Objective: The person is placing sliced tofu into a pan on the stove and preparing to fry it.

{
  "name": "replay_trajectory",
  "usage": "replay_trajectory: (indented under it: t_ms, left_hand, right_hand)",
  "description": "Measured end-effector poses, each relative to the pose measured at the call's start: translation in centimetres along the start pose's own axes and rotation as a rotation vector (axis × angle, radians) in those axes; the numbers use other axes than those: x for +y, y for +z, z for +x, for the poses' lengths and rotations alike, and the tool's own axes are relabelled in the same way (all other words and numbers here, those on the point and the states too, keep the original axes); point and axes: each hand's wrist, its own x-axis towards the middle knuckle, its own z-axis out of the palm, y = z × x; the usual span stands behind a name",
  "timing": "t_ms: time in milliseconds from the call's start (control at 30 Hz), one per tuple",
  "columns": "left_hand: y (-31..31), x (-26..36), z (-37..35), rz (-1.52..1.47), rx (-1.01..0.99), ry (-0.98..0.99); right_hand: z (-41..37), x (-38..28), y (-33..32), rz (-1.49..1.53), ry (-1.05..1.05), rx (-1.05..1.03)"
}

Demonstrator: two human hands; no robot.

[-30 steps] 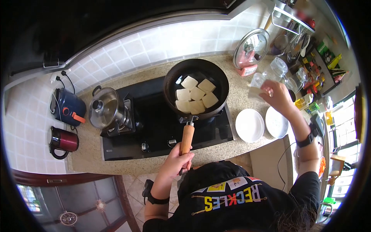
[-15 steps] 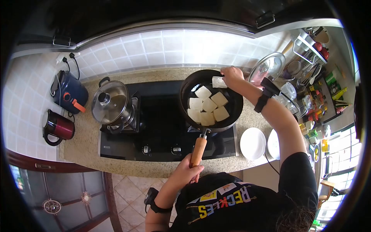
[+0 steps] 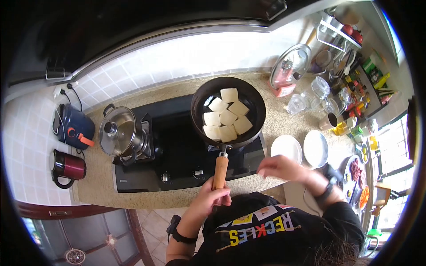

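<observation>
My left hand (image 3: 213, 195) is wrapped round the wooden handle (image 3: 220, 170) of a dark frying pan (image 3: 259, 106) on the right side of the hob. Several white square tofu slices (image 3: 228, 117) lie flat in the pan, close together towards its middle and left. My right hand (image 3: 279, 168) hovers in front of the counter edge, right of the handle, fingers loosely bent and apart with nothing visible in them. Just behind it stands a white plate (image 3: 286, 146), and farther right is a second white dish (image 3: 316, 148).
A lidded steel pot (image 3: 120, 135) sits on the left burner. Left of it are a blue appliance (image 3: 76, 126) and a red kettle (image 3: 69, 166). A glass lid (image 3: 290, 66) leans at the back right, near glass jars (image 3: 319, 87). A platter of cut food (image 3: 356, 175) stands far right.
My right hand has left the tofu slice at the pan's far edge and come back toward me. That slice now lies flat. My left hand keeps its hold; the view has shifted.
</observation>
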Motion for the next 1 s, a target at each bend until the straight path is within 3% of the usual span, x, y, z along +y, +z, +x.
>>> replay_trajectory:
  t_ms: [67, 100, 167, 200, 267, 333, 433, 533, 700, 800, 933, 1000]
  left_hand:
    - [-0.3, 0.2, 0.4, -0.046, -0.038, -0.038]
    - [-0.2, 0.2, 0.6, -0.107, -0.073, -0.072]
    - [0.0, 0.1, 0.8, -0.048, -0.081, -0.061]
    - [0.3, 0.2, 0.8, -0.004, -0.091, -0.035]
    - [1.5, 0.5, 0.8, 0.026, -0.090, -0.005]
    - [2.8, 0.6, 0.8, 0.025, -0.040, 0.013]
    - [3.5, 1.3, 0.4, -0.085, -0.084, 0.043]
    - [4.1, 0.4, -1.3, 0.013, -0.040, 0.059]
    - [4.7, -0.2, -6.5, 0.024, -0.048, 0.096]
    - [4.7, -0.1, -5.6, -0.016, 0.000, 0.158]
    - [4.1, -0.3, 1.3, -0.038, -0.072, 0.210]
    - [4.9, -0.9, 0.3, -0.070, -0.061, 0.214]
  right_hand:
    - [0.1, 2.9, 5.2, 0.370, 0.125, -0.030]
    - [0.8, 4.6, 7.9, 0.696, 0.078, -0.017]
    - [1.8, 2.4, 10.8, 1.065, 0.020, -0.137]
    - [2.7, 1.3, 11.4, 1.203, -0.116, -0.208]
    - [4.3, 0.9, 11.6, 1.474, -0.016, -0.213]
    - [5.5, 0.0, 11.4, 1.365, 0.122, -0.038]
    - [4.9, -2.0, 10.5, 1.309, 0.136, 0.013]
    - [4.1, -2.5, 11.5, 1.242, 0.141, 0.063]
    - [1.8, -4.7, 14.2, 1.135, 0.062, -0.047]
    - [3.6, -3.7, 13.5, 1.119, 0.046, 0.027]
    - [5.3, -2.4, 9.0, 1.093, 0.042, 0.026]
    - [5.7, -0.6, 10.7, 1.049, -0.029, 0.154]
